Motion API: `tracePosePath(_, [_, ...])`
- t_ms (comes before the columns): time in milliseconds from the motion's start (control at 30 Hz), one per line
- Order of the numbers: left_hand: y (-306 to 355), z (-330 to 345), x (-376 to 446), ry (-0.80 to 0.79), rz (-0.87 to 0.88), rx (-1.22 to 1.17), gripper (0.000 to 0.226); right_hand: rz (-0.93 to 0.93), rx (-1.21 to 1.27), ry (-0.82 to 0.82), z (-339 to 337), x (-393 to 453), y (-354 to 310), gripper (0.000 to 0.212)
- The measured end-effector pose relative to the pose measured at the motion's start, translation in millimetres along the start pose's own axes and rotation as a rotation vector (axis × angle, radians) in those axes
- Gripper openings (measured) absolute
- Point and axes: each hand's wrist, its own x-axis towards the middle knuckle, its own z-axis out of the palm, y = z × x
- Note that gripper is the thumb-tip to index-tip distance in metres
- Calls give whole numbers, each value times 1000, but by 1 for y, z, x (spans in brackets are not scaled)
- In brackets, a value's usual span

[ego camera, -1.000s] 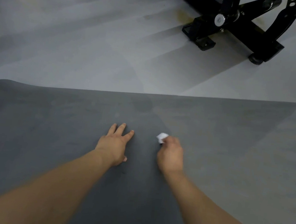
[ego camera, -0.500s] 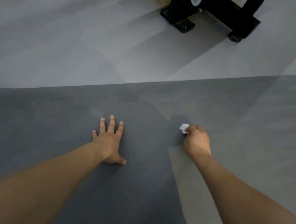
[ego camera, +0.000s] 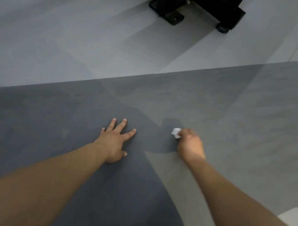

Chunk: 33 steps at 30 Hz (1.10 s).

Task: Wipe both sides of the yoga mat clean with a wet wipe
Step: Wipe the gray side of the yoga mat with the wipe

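The mat (ego camera: 51, 121) under my left hand (ego camera: 114, 142) reads as matt dark grey, foam- or rubber-like, with a fine, even grain and no gloss. Its right part looks paler and duller, with faint streaks. The wipe (ego camera: 175, 133) that my right hand (ego camera: 190, 146) grips is a white, crumpled, soft sheet, cloth or paper I cannot tell; it is blurred. The floor (ego camera: 79, 32) is smooth pale grey with a low satin sheen, laid in large panels with faint seams. The frame (ego camera: 196, 5) at the top is black, hard, semi-gloss, metal by its look, with one bright silver round fitting.
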Motion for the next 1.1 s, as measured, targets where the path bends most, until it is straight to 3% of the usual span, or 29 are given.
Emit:
tracePosePath(67, [-1, -1, 1, -10, -6, 11, 92, 162, -16, 47, -15, 9, 29, 25])
tracePosePath(133, [0, 0, 2, -7, -8, 16, 92, 207, 33, 86, -8, 4, 14, 28])
tracePosePath(233, [-1, 1, 2, 26, 0, 12, 91, 34, 172, 102, 34, -28, -44, 39])
tracePosePath(367, [-9, 10, -5, 153, 59, -40, 79, -127, 165, -5, 68, -85, -107, 26])
tracePosePath(433, [-11, 20, -9, 219, 94, -41, 71, -231, 123, -51, 65, -84, -100, 24])
tracePosePath(533, [-13, 30, -12, 267, 130, -13, 65, -327, 14, -101, 47, -55, -49, 37])
tracePosePath(600, [-15, 30, -14, 233, 147, 3, 70, -226, -14, -20, 25, -37, 0, 40])
tracePosePath(667, [-18, 26, -15, 167, 153, 44, 81, -25, -48, 80, -1, -31, 36, 28])
tracePosePath(767, [-18, 23, -18, 114, 152, 126, 95, 107, 5, 189, -5, -37, 30, 28])
tracePosePath(900, [-18, 21, -21, 150, 140, 199, 97, -145, 223, 139, 57, -86, -45, 39])
tracePosePath(1033, [-20, 18, -22, 176, 154, 209, 97, -268, 98, 1, 77, -138, -91, 18])
tracePosePath(1100, [-20, 19, -22, 175, 152, 225, 97, -365, 16, -23, 73, -126, -72, 25])
